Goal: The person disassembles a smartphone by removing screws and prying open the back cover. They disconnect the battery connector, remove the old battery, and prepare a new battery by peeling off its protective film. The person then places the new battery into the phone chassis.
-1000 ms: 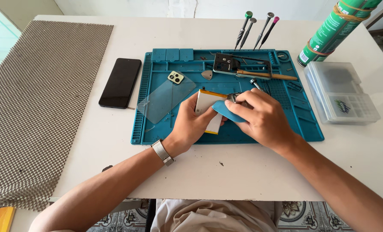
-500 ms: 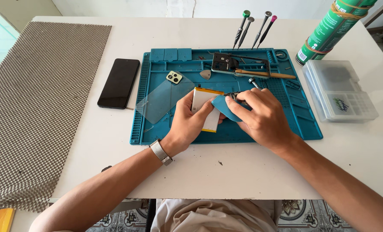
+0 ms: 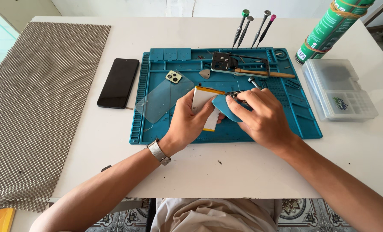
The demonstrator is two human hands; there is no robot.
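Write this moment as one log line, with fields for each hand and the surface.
left hand: holds white battery | right hand: presses blue pick at battery edge | surface: teal repair mat

A white table [image 3: 243, 172] is carrying everything. A blue work mat [image 3: 157, 133] is lying at its centre. At nine o'clock a black phone [image 3: 118, 83] is resting, and beyond it a woven mat [image 3: 32, 107]. At three o'clock a clear plastic box [image 3: 339, 88] is sitting, with a green can [image 3: 329, 28] lying at one o'clock.
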